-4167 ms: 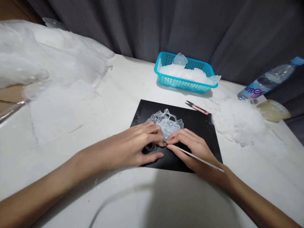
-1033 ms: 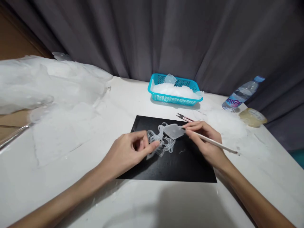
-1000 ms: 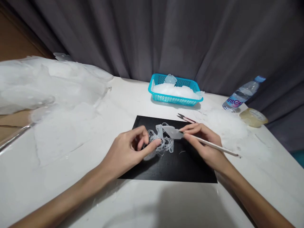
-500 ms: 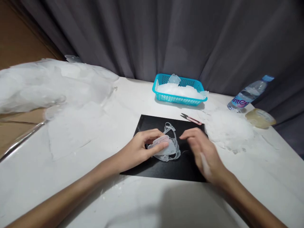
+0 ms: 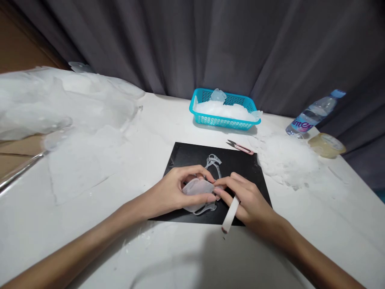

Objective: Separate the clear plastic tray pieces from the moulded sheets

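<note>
My left hand point(image 5: 188, 188) holds a frosted, translucent flat plastic piece point(image 5: 197, 188) between its thumb and fingers, above a black mat point(image 5: 180, 156). My right hand point(image 5: 245, 194) has its fingertips closed at the right edge of that piece. Tucked in the same hand is a white stick-like tool point(image 5: 230, 214), its dark-tipped end pointing down toward me; its other end is hidden by the fingers. Thin translucent plastic strips point(image 5: 213, 160) curl on the mat just beyond the hands, and another loop shows below the piece.
Pink-handled thread snips point(image 5: 240, 147) lie at the mat's far edge. Behind stands a blue basket point(image 5: 224, 121) of translucent pieces. To the right are a white heap point(image 5: 288, 160), a water bottle point(image 5: 314, 114) and a yellowish tub point(image 5: 326, 145). A large pile of translucent plastic point(image 5: 66, 100) is at left.
My right hand has moved left to the plastic piece and closed at its edge. The white tool in it now shows more fully. The view has shifted slightly.
</note>
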Demonstrator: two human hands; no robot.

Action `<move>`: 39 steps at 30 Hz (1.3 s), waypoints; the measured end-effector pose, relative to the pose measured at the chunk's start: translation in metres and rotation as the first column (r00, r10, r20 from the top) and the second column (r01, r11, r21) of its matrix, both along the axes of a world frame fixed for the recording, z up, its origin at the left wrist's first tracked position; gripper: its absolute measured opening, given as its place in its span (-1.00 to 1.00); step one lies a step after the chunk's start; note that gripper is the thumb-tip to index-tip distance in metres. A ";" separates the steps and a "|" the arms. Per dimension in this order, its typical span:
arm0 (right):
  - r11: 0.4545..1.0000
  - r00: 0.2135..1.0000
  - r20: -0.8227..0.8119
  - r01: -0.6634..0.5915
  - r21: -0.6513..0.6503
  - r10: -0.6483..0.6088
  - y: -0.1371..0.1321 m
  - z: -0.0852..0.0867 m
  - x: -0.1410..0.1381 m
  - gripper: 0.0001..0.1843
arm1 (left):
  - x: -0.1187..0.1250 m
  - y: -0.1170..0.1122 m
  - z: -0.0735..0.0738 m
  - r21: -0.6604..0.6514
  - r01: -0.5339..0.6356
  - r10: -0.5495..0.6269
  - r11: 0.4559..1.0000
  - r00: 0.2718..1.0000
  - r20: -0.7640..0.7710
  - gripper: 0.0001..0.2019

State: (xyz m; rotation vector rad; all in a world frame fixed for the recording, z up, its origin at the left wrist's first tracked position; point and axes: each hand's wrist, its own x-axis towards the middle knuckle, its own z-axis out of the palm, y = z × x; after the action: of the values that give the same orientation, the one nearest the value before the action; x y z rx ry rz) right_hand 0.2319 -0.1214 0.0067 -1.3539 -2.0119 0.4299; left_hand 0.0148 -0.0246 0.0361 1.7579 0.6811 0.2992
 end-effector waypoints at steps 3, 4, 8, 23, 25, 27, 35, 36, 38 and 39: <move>1.000 0.999 -0.052 0.012 -0.017 -0.013 -0.001 0.000 -0.001 -0.89 | 0.001 0.002 0.001 0.058 -0.018 0.019 0.998 1.000 -0.019 -0.72; 1.000 0.999 -0.051 0.004 -0.017 -0.005 -0.001 0.000 -0.001 -0.89 | 0.001 0.003 0.001 0.079 -0.024 0.026 0.997 0.999 -0.019 -0.73; 1.000 1.000 -0.009 -0.020 -0.004 0.020 -0.001 0.004 -0.003 -0.88 | -0.001 0.005 -0.001 0.129 -0.023 0.027 0.991 0.999 -0.029 -0.75; 0.988 0.996 0.058 0.066 0.138 -0.074 -0.006 0.013 -0.007 -0.80 | -0.026 0.058 -0.012 0.024 -0.625 0.615 0.780 0.773 0.159 -0.76; 0.991 0.994 0.013 0.111 0.079 -0.113 -0.005 0.011 -0.004 -0.82 | -0.027 0.057 -0.009 -0.060 -0.439 0.443 0.897 0.886 0.136 -0.72; 0.986 0.986 0.007 0.168 0.023 -0.168 -0.003 0.008 0.000 -0.82 | -0.021 0.047 -0.007 -0.101 -0.294 0.307 0.950 0.939 0.153 -0.70; 0.983 0.982 -0.067 0.180 0.029 -0.178 0.001 0.009 0.006 -0.62 | -0.010 0.022 -0.002 -0.116 -0.162 0.178 0.980 0.973 0.149 -0.72; 0.986 0.985 -0.065 0.162 0.024 -0.160 0.000 0.009 0.005 -0.60 | -0.010 0.022 -0.001 -0.123 -0.160 0.178 0.979 0.973 0.146 -0.73; 0.994 0.992 -0.054 0.110 -0.014 -0.110 0.000 0.008 0.002 -0.60 | -0.010 0.020 -0.001 -0.154 -0.143 0.167 0.978 0.973 0.157 -0.72; 0.996 0.995 -0.054 0.078 -0.040 -0.080 -0.001 0.007 0.001 -0.59 | -0.010 0.019 0.000 -0.174 -0.126 0.157 0.977 0.972 0.174 -0.71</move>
State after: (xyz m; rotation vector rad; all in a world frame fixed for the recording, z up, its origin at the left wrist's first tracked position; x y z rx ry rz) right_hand 0.2327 -0.1223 0.0134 -1.4239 -1.9073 0.4672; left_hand 0.0052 -0.0057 0.0357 1.5083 0.6772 0.4874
